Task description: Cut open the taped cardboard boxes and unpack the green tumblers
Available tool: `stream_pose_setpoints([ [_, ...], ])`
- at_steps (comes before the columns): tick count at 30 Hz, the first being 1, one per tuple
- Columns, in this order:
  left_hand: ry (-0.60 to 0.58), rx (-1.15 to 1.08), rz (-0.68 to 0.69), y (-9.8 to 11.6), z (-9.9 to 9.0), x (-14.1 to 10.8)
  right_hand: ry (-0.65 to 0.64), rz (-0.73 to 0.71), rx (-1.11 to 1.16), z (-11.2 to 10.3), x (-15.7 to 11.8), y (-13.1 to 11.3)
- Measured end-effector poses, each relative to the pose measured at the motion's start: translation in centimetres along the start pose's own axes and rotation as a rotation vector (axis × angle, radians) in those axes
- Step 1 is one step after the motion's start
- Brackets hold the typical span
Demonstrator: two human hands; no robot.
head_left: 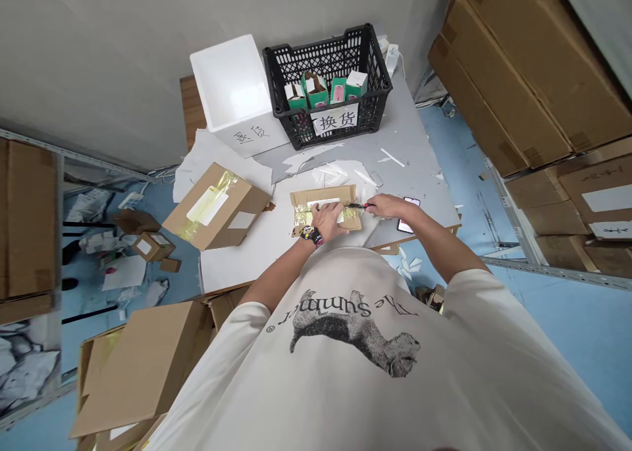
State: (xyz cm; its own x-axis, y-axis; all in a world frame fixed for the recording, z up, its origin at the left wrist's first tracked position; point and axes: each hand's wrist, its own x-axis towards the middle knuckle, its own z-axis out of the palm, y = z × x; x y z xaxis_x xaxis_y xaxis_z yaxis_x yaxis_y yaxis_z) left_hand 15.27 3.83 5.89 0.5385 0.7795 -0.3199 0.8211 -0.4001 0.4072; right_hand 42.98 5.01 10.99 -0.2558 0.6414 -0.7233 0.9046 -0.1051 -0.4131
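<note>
A small flat cardboard box lies on the table in front of me, with clear yellowish tape and a white label on its top. My left hand, a watch on its wrist, rests on the box with fingers spread and partly covers the label. In my closed right hand is a slim black and red box cutter. The cutter points left over the box's taped top, near my left fingertips. Whether its tip touches the tape I cannot tell.
Left stands a larger taped carton. A white foam box and a black crate holding green boxes stand behind. A phone lies by my right forearm. Paper scraps litter the table. Cartons fill the right shelf.
</note>
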Motion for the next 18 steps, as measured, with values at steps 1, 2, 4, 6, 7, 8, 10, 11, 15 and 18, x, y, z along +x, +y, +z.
stream_pose_setpoints([
  [1,-0.003,0.005,0.001,0.0,0.0,0.0,0.0,0.0,-0.008,-0.1,0.2,-0.4],
  [2,-0.007,0.009,0.003,-0.1,-0.1,0.0,-0.013,-0.001,-0.009,-0.2,0.3,-0.6],
  [4,-0.017,0.012,0.008,-0.1,-0.1,0.0,-0.056,-0.005,0.006,-0.5,0.5,-0.4],
  [6,-0.025,0.01,0.005,0.0,-0.2,0.1,-0.087,-0.013,0.03,-0.8,0.4,0.3],
  [7,-0.029,0.009,0.001,0.0,-0.3,0.2,-0.09,-0.017,0.041,-0.8,0.3,0.8],
  [8,-0.036,0.009,-0.003,0.0,-0.3,0.3,-0.089,-0.02,0.054,-0.8,0.3,1.1],
  [10,-0.051,0.014,-0.015,0.0,-0.3,0.6,-0.095,-0.018,0.094,-0.6,0.2,1.6],
  [11,-0.058,0.018,-0.018,0.0,-0.3,0.7,-0.103,-0.016,0.124,-0.4,0.2,1.7],
  [15,-0.063,0.027,-0.03,-0.1,-0.4,0.9,-0.121,-0.014,0.271,0.7,1.0,1.5],
  [18,-0.06,0.03,-0.027,-0.2,-0.3,0.7,-0.117,-0.031,0.297,1.0,1.5,1.4],
])
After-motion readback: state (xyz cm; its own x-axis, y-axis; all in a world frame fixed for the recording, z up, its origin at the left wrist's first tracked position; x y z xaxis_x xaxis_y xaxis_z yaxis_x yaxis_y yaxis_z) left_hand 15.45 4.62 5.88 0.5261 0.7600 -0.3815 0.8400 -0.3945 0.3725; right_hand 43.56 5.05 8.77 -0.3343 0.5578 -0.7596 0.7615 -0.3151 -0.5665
